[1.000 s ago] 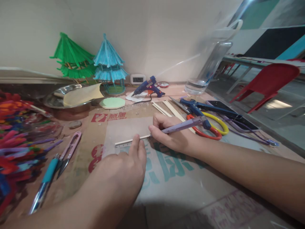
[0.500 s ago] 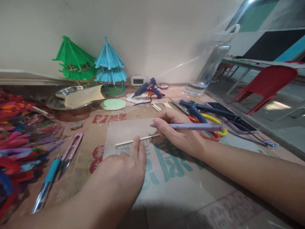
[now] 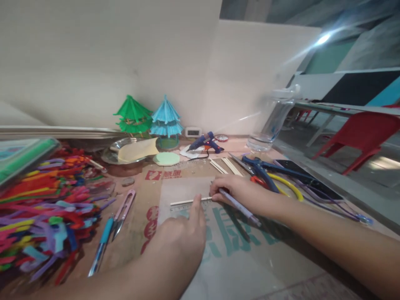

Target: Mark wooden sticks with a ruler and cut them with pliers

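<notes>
right hand (image 3: pixel 239 192) has tipped the pen (image 3: pixel 239 206) back down to the stick (image 3: pixel 190 201)

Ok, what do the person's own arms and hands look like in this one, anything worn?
Both are bare: the left hand and right hand show no gloves, rings or watch, and both forearms are uncovered to the frame's edge, with no sleeves or markings visible.

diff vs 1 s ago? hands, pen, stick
The right hand turned the purple pen: earlier its free end pointed right over the scissors, now it points toward the person, tip by the thin stick. The view tilted up and back. Unchanged: the left hand presses the ruler beside the stick; the right grips the pen.
</notes>
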The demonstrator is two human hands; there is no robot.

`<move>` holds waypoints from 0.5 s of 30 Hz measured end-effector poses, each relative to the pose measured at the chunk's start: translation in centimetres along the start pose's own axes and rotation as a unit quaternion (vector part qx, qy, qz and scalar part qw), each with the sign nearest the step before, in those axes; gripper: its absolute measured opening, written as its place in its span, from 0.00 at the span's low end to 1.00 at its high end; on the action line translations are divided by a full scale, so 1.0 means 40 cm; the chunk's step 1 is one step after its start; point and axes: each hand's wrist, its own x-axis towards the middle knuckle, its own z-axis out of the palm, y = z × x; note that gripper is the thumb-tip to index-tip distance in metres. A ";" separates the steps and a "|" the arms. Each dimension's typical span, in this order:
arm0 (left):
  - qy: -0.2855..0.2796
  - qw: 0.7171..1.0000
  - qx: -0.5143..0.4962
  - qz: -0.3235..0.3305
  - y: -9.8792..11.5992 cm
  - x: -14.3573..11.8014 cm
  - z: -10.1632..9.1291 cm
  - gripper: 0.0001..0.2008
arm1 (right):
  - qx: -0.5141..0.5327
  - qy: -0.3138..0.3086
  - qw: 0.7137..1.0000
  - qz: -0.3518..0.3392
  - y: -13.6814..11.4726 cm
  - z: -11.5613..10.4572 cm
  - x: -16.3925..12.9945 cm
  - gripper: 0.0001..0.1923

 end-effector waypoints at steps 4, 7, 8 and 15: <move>0.021 1.000 0.016 0.003 0.001 -0.004 0.007 0.34 | -0.008 0.025 0.999 0.032 0.010 0.009 0.018 0.08; 0.060 0.998 0.015 0.005 0.002 -0.007 0.011 0.32 | -0.024 0.043 0.998 0.025 0.013 0.000 0.077 0.06; 0.077 0.997 0.016 0.005 0.002 -0.009 0.013 0.31 | -0.027 0.048 0.998 0.016 0.010 -0.002 0.105 0.06; 0.179 0.983 0.003 -0.030 -0.006 -0.017 0.038 0.29 | -0.062 0.072 0.995 -0.011 -0.037 0.019 0.287 0.03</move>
